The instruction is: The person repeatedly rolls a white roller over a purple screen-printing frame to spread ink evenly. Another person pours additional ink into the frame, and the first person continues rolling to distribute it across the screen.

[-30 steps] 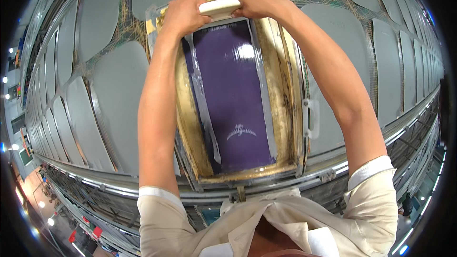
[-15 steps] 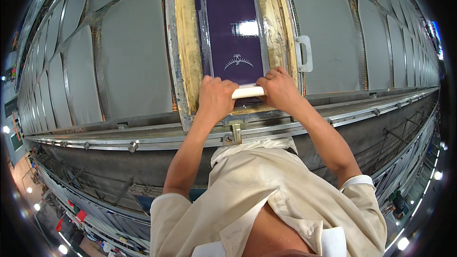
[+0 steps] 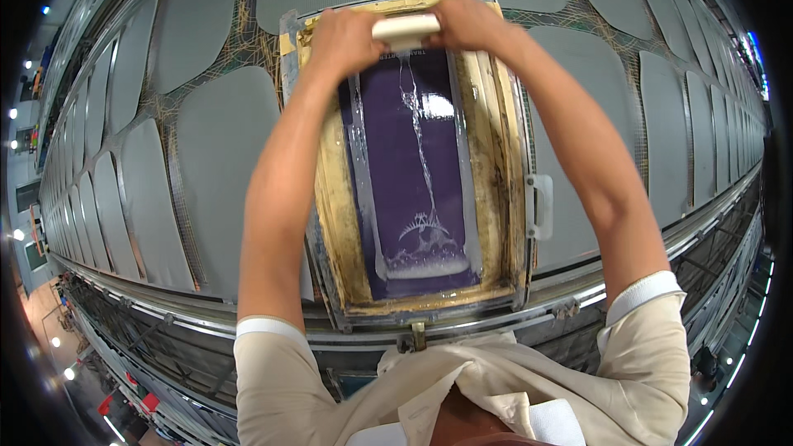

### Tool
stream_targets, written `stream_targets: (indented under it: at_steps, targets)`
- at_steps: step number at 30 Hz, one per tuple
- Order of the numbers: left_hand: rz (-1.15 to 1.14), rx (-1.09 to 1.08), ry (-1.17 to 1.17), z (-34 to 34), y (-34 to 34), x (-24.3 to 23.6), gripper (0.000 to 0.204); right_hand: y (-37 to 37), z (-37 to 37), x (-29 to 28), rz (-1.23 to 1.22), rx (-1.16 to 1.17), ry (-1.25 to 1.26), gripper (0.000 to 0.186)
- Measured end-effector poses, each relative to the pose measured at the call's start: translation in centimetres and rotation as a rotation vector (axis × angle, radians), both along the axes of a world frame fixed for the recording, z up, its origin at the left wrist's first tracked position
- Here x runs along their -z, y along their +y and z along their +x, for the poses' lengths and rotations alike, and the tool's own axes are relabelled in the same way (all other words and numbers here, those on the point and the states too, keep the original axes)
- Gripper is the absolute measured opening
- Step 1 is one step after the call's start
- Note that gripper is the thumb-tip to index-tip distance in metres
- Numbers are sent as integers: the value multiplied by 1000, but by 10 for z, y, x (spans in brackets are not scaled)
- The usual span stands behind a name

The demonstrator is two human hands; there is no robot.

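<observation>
Half a second back both hands had the squeegee down at the near end of the screen, close to my chest; now it sits at the far end, arms stretched out full. My left hand (image 3: 351,37) and right hand (image 3: 469,23) are both closed tight over the pale squeegee (image 3: 405,30), one at each end, its blade down on the purple mesh (image 3: 413,173) inside the yellowed printing frame (image 3: 330,198). A wet streak of clear paste (image 3: 417,140) runs down the middle of the mesh toward the small crest design (image 3: 425,235) and pools near the bottom edge. That streak worries me — it looks uneven, so I'd guess the coat could come out patchy if my pressure differs between hands. At full reach my grip is weakest; the blade could tip or skid off the mesh onto the frame's crusted border. The frame could also shift on the long table (image 3: 124,223) of grey fabric panels (image 3: 223,157) — smearing the print underneath.
</observation>
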State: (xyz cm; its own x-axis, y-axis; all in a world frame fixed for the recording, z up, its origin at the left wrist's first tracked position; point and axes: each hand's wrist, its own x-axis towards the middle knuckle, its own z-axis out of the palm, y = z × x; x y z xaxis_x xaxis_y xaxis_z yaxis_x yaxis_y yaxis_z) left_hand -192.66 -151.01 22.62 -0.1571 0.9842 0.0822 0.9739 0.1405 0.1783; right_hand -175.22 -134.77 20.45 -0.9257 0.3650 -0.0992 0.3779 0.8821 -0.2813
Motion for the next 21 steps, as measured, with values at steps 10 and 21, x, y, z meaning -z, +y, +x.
stream_targets:
  at_steps: [10,21]
  targets:
    - [-146,-70,-109,-19,29,19,38,16,-18,8,-128,57,-40,35]
    - [-41,8,-236,156,-204,19,16,-213,158,8,-121,-45,-64,29]
